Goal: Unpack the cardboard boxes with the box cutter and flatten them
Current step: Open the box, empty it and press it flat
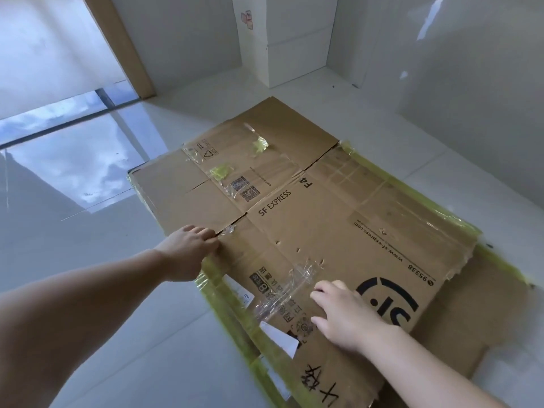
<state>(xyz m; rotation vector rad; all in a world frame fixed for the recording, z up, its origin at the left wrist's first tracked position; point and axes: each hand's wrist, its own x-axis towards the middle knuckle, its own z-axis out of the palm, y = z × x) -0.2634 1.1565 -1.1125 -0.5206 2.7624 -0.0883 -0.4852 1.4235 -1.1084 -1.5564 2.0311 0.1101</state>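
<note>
A large brown cardboard box [318, 219] printed "SF EXPRESS" lies flattened on the pale tiled floor, with clear and yellow-green tape along its edges. A second flattened sheet of cardboard [482, 316] sticks out from under it at the right. My left hand [188, 248] grips the box's left edge beside a slit between two flaps. My right hand [344, 313] rests palm down on the near panel, fingers spread, next to a strip of crumpled clear tape [291, 287]. No box cutter is in view.
A white cabinet or column [282, 39] stands against the far wall. A wooden door frame [123, 45] rises at the back left, beside a floor-level window [59, 160] showing sky. Grey walls close the right side.
</note>
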